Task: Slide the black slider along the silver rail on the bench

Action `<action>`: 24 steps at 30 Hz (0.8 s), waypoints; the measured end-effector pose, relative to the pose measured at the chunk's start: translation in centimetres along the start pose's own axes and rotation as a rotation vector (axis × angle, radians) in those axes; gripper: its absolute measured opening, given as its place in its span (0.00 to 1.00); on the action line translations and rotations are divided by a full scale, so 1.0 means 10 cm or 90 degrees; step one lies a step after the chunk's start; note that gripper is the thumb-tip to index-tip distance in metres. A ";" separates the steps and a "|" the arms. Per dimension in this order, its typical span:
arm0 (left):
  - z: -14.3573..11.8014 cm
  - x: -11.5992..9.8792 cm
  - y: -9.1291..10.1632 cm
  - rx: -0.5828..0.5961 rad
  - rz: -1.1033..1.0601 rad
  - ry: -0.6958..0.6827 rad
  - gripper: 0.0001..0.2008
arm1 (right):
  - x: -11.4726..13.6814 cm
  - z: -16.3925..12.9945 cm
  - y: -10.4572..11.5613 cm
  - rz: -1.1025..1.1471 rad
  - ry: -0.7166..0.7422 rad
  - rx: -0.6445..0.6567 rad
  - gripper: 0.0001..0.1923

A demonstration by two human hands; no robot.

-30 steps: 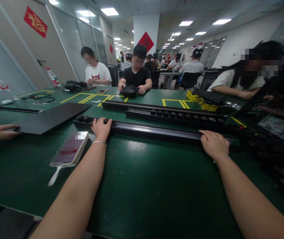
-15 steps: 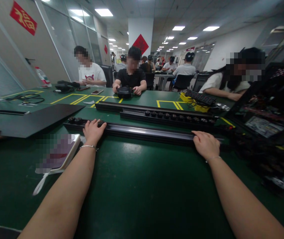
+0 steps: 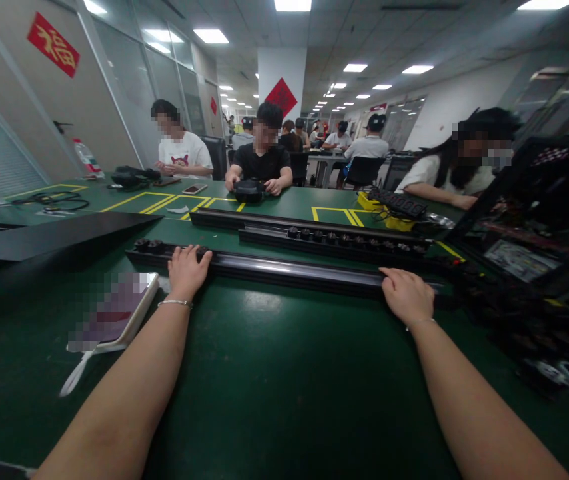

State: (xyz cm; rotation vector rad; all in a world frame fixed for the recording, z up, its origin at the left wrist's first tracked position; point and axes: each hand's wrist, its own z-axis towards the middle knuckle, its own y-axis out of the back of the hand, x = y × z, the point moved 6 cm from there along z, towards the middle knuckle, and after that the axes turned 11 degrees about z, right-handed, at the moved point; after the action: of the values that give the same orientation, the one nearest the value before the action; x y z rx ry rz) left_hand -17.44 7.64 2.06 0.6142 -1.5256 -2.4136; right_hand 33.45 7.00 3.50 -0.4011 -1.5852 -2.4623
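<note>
A long black rail [image 3: 289,270] lies across the green table [image 3: 274,373] in front of me, with round knobs at its left end. My left hand [image 3: 186,271] rests palm down on the rail near that left end. My right hand [image 3: 407,295] lies on the rail near its right end, fingers curled over its near edge. Both arms stretch straight out from the bottom of the view. A thin bracelet sits on each wrist.
Two more black rails [image 3: 334,237] lie just beyond. A phone with a white cable [image 3: 112,313] sits left of my left arm. A black panel [image 3: 54,235] is raised at the left. Dark equipment [image 3: 529,267] crowds the right. Other people sit across the table.
The black panel at the left has lifted off the table, and the co-worker's hand there has left the view. My hands stay on the rail.
</note>
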 end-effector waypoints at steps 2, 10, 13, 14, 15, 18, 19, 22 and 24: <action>0.01 0.00 -0.01 0.011 0.005 -0.010 0.31 | 0.01 0.00 0.00 0.002 -0.003 0.000 0.22; 0.03 0.01 -0.03 0.007 0.021 -0.012 0.29 | 0.00 0.00 -0.01 -0.007 0.004 0.003 0.23; 0.02 0.00 -0.03 0.001 0.021 -0.012 0.29 | -0.01 0.00 -0.01 0.004 0.002 -0.002 0.23; 0.02 0.00 -0.03 -0.003 0.021 -0.012 0.29 | -0.01 0.00 -0.01 0.008 0.001 -0.004 0.23; 0.02 0.00 -0.03 -0.007 0.019 -0.010 0.29 | -0.01 0.00 -0.01 0.010 0.000 -0.006 0.23; 0.03 0.01 -0.04 -0.003 0.014 -0.001 0.29 | -0.01 0.00 -0.01 0.016 -0.004 -0.011 0.23; 0.03 0.01 -0.04 0.003 0.012 0.000 0.29 | -0.01 0.00 -0.01 0.017 -0.006 -0.012 0.23; 0.04 0.00 -0.06 0.023 0.010 -0.001 0.31 | 0.00 0.00 0.00 0.018 -0.012 -0.015 0.22; 0.04 0.00 -0.06 0.027 0.009 -0.003 0.31 | 0.00 0.01 0.00 0.018 -0.013 -0.010 0.22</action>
State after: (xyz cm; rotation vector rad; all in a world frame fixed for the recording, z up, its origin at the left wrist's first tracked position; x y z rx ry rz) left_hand -17.58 8.20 1.68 0.6035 -1.5825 -2.3794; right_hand 33.43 7.05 3.55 -0.4487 -1.5570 -2.4595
